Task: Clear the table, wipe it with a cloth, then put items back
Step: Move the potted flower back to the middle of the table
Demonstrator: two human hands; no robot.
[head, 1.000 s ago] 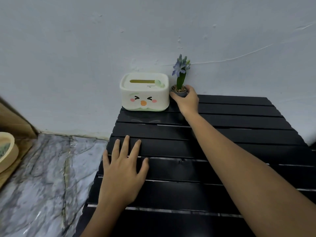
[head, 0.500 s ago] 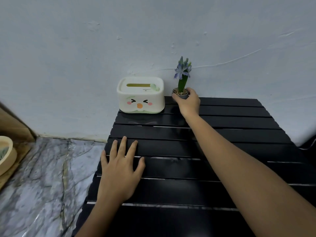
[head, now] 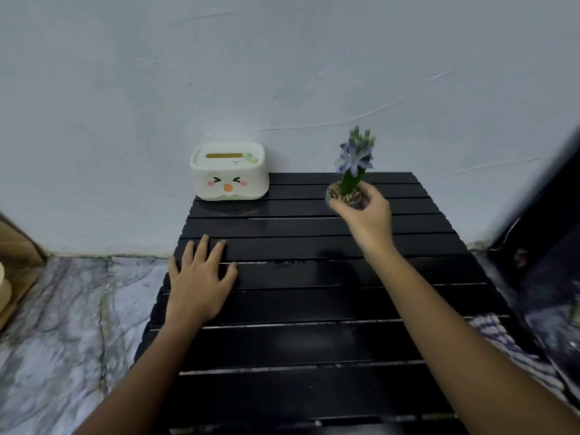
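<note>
A black slatted table [head: 314,340] fills the middle of the view, against a pale wall. A white tissue box [head: 229,175] with a cartoon face stands at its far left corner. My right hand [head: 367,215] grips a small grey pot holding a purple-flowered plant [head: 353,171], lifted a little above the far right part of the table. My left hand [head: 201,281] lies flat on the table's left side, fingers spread. A blue-and-white checked cloth [head: 496,334] lies off the table's right edge.
Marble-patterned floor [head: 62,324] runs along the left. Brown cardboard [head: 15,246] and a cream round object [head: 3,290] sit at the far left edge. Dark, blurred objects [head: 546,265] stand to the right of the table.
My right hand has lifted the potted plant from beside the tissue box and carried it right and toward me. The view has swung to the right. My left hand stays flat.
</note>
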